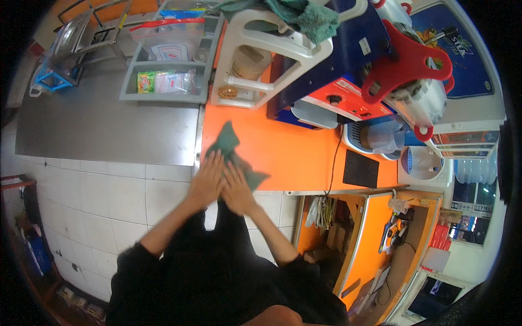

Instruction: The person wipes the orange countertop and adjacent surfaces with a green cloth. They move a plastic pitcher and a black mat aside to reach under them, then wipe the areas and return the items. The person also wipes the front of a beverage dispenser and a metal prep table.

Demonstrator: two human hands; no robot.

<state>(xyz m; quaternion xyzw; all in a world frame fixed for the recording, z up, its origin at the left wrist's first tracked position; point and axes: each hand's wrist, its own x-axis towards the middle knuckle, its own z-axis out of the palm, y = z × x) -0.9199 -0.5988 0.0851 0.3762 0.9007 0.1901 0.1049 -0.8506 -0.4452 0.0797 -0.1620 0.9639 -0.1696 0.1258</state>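
A green cloth (227,139) lies on the orange counter (296,160) close to its front left corner, its ends spreading out past my fingers. My left hand (208,180) rests flat on the near part of it, fingers stretched forward. Beside it, almost touching, my right hand (236,187) also lies flat with straight fingers on the cloth. Neither hand is wrapped round anything. The part of the cloth under my palms is hidden.
A steel table (103,122) adjoins on the left, carrying a grey divided tray (133,96) of packets. Behind the cloth stands a white plastic frame (324,50); a blue machine with a red panel (348,99) is right of it. A black mat (361,169) and cord lie farther right.
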